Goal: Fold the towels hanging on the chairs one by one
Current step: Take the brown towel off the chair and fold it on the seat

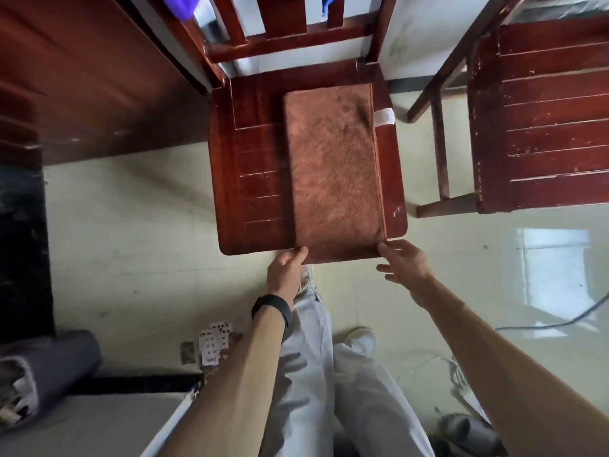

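Observation:
A brown towel [333,166] lies flat on the seat of a red wooden chair [257,179], folded into a long strip that runs from the backrest to the front edge. A white label [384,117] sticks out on its right side. My left hand [285,270] is at the towel's near left corner, thumb on top, pinching it; its fingers are hidden below the edge. My right hand [405,265] hovers at the near right corner with fingers spread, its index fingertip just touching the cloth. A purple towel [184,4] and a blue cloth [329,3] hang on the backrest.
A second red chair [543,127] stands to the right, a dark wooden desk [82,77] to the left. Playing cards [214,344] lie on the pale tiled floor by my legs. A rolled dark mat [49,367] is at lower left, a cable [560,321] at right.

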A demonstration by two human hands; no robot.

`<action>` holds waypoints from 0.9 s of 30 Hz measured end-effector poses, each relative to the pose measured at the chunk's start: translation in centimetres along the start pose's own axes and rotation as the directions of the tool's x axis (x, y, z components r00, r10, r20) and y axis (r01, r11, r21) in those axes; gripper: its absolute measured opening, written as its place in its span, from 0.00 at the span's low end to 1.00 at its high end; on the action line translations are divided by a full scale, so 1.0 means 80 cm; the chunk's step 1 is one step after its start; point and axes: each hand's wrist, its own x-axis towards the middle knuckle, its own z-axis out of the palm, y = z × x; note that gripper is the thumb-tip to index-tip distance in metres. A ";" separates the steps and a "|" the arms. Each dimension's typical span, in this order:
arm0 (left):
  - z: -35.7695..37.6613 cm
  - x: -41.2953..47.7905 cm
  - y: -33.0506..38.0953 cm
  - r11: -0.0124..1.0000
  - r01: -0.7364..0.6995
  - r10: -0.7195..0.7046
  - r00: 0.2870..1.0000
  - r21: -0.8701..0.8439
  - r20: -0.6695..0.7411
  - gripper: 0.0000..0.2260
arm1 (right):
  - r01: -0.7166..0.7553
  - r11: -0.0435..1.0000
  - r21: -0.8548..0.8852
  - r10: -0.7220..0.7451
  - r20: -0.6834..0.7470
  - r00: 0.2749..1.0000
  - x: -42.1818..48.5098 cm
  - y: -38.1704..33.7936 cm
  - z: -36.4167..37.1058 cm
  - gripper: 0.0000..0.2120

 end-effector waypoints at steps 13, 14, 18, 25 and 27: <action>-0.053 -0.104 -0.010 0.992 -0.101 0.099 0.995 -0.070 -0.029 0.12 | 0.040 0.991 0.131 -0.023 -0.124 0.992 -0.112 0.031 0.007 0.10; -0.059 -0.113 -0.009 0.993 -0.098 0.097 0.995 -0.065 -0.014 0.11 | 0.067 0.992 0.109 -0.054 -0.119 0.991 -0.124 0.031 0.007 0.08; -0.082 -0.135 0.007 0.997 -0.076 0.077 0.996 -0.034 0.050 0.05 | 0.127 0.990 0.062 -0.123 -0.070 0.990 -0.154 0.020 0.002 0.05; -0.122 -0.110 0.090 0.969 -0.196 0.130 0.920 0.147 0.371 0.14 | 0.264 0.956 -0.129 -0.261 0.046 0.964 -0.126 -0.055 -0.021 0.11; -0.122 -0.082 0.117 0.904 -0.318 0.210 0.913 0.285 0.350 0.10 | 0.323 0.910 -0.259 -0.332 0.006 0.943 -0.099 -0.080 -0.022 0.06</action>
